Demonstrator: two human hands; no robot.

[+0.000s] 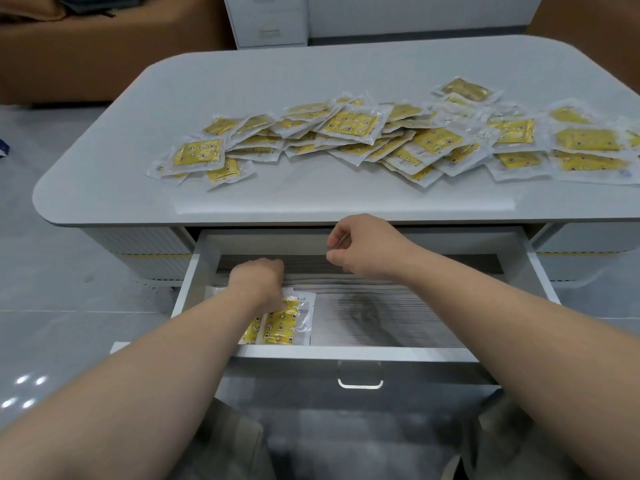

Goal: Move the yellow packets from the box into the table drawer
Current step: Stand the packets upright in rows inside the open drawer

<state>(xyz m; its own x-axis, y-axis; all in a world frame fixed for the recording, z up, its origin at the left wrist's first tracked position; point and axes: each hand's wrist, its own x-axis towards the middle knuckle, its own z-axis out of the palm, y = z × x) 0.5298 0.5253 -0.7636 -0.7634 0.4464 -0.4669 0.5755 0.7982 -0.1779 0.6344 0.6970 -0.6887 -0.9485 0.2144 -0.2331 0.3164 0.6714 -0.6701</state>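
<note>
Head view, left hand [258, 277] pressing packet [282, 322] in drawer [346, 352], right hand [363, 245] loosely curled, empty

No words, brands or numbers can be read. The yellow packets [349, 133] on the counter [311, 199] carry only small printed shapes, perhaps stars and moons, too blurred to read.

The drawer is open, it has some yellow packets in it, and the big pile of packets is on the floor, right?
Not quite. The drawer is open with a few packets inside under the left hand, but the head view shows the big pile lying on the table, not the floor.
</note>
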